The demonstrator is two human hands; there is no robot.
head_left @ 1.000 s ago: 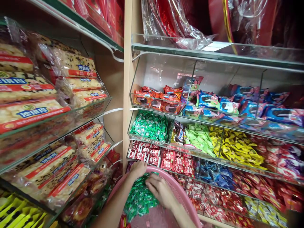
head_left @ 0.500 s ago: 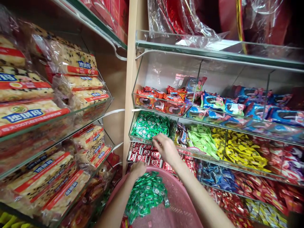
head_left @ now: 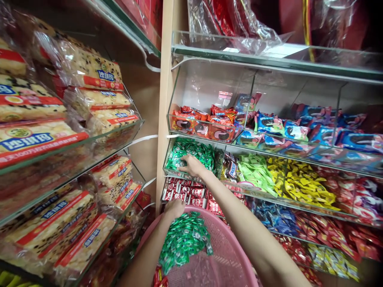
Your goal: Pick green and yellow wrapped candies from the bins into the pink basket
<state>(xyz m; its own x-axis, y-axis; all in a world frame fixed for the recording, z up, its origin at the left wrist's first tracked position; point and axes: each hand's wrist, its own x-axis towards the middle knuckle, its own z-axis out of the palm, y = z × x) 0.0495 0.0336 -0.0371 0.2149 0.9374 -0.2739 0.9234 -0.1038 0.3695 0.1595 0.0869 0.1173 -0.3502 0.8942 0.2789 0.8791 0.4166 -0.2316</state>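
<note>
My left hand [head_left: 174,209] is closed on the far rim of a pink plastic basket [head_left: 236,245]. Inside the basket lies a heap of green-wrapped candies [head_left: 187,241], with a few red wrappers at the bottom edge. My right hand [head_left: 193,166] reaches over the front of a clear shelf bin. Its fingers are apart, low over the green-wrapped candies [head_left: 194,151] there; whether the fingertips touch them I cannot tell. No candy shows in this hand. Just below the bin are red-and-white packets [head_left: 185,191].
Packaged pastries [head_left: 95,71] fill the glass shelves on the left. A wooden post [head_left: 166,79] divides them from the right shelves. Beside the green candies stand Snickers packs [head_left: 231,167], lime-green packets [head_left: 257,173] and yellow packets [head_left: 308,185]. Blue and orange snack packs sit above.
My right hand has moved left and up, from the front of the bin to over the green candies, and its fingers have stretched out. My left hand stays at the basket rim.
</note>
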